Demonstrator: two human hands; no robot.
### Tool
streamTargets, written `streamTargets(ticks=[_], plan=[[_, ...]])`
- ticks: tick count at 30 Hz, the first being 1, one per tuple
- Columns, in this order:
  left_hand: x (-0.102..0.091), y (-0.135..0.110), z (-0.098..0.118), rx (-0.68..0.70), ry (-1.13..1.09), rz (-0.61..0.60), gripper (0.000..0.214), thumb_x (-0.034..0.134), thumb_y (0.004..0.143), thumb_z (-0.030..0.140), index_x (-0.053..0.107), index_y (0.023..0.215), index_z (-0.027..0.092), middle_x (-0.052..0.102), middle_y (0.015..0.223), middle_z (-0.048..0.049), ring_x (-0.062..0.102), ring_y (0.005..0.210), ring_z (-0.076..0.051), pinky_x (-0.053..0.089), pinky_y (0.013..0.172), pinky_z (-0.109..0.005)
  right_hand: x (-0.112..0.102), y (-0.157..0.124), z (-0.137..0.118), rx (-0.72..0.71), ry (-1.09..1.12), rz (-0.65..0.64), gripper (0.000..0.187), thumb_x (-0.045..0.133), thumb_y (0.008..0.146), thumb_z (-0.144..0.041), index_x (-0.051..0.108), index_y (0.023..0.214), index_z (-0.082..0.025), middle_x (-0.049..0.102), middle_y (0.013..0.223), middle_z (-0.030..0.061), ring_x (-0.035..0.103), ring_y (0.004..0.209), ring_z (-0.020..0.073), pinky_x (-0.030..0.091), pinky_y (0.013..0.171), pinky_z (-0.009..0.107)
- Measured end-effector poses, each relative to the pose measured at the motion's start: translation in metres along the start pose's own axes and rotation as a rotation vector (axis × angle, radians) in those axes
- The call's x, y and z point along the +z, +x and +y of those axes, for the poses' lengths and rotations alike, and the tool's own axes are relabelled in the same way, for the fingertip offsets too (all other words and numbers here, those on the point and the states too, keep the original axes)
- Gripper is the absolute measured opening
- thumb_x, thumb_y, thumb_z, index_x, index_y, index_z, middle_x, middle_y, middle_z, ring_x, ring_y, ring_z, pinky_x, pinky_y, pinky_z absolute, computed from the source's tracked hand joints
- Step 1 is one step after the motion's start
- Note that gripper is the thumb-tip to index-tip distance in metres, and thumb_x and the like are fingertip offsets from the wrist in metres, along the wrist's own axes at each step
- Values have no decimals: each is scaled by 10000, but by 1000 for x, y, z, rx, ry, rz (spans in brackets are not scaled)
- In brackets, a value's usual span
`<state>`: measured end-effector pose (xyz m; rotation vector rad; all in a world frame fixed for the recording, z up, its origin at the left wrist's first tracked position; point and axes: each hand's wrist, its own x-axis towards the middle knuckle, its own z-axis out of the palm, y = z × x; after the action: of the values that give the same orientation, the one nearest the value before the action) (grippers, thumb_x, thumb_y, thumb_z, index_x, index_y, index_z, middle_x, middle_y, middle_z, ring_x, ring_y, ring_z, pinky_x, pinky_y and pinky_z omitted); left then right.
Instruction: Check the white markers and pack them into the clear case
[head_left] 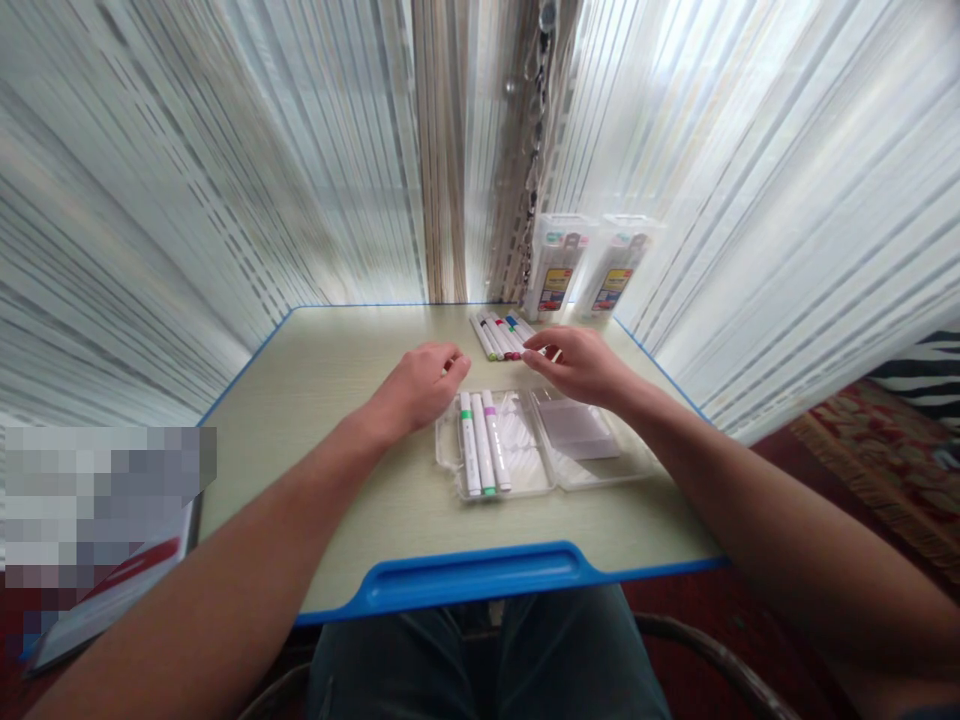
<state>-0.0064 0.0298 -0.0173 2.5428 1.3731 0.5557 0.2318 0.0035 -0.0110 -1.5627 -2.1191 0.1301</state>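
The fingers [541, 338] of the right hand [576, 365] are bent, with only a narrow space between them and the thumb, and their tips are at the near right end of the loose markers [493, 336]. I cannot tell if they touch these markers or already hold one. The left hand [426, 382] is over the table [330, 370], just beyond the far left corner of the open case [517, 490]; its fingers curl inward, the thumb is close to them, and whether something is inside the curl I cannot tell.

The loose markers lie side by side on the far part of the table, with their long axes running from far left to near right. In the left half of the case lie three markers [481, 455], almost parallel, their long axes pointing away from the person and their far ends leaning slightly to the left. Two of them have a green or purple band near the far end; the middle one shows green at the near end. Two upright cases [555, 270] stand at the far right corner.
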Motion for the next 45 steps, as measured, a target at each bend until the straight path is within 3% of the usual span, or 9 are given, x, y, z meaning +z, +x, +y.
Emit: streamTargets(ticks=[12, 24, 35, 45], plan=[[3, 1, -2, 37, 4, -51, 453, 323, 986, 398, 696, 923, 147, 701, 925, -112, 644, 904, -233, 472, 858, -337, 6, 2, 12, 3, -70, -44, 253, 594, 920, -278, 795, 965, -130, 733, 852, 94, 642, 715, 180, 448, 694, 290], [4, 0, -1, 58, 4, -43, 468, 303, 1001, 411, 663, 831, 166, 673, 856, -98, 628, 841, -224, 469, 816, -348, 10, 2, 16, 40, -105, -77, 282, 584, 931, -307, 798, 1042, -161, 739, 958, 111, 651, 756, 189, 476, 763, 309], [8, 0, -4, 81, -1, -24, 475, 290, 1005, 416, 657, 839, 165, 671, 869, -101, 622, 852, -225, 465, 821, -353, 10, 1, 13, 110, -148, -82, 334, 595, 926, -319, 745, 1129, -100, 736, 966, 132, 653, 779, 211, 481, 769, 326], [7, 0, -2, 79, 12, -30, 467, 307, 1006, 402, 677, 858, 159, 700, 915, -115, 645, 887, -239, 478, 836, -358, 11, 2, 13, 139, -144, -67, 268, 592, 917, -327, 767, 978, -132, 729, 883, 106, 643, 739, 205, 483, 752, 335]])
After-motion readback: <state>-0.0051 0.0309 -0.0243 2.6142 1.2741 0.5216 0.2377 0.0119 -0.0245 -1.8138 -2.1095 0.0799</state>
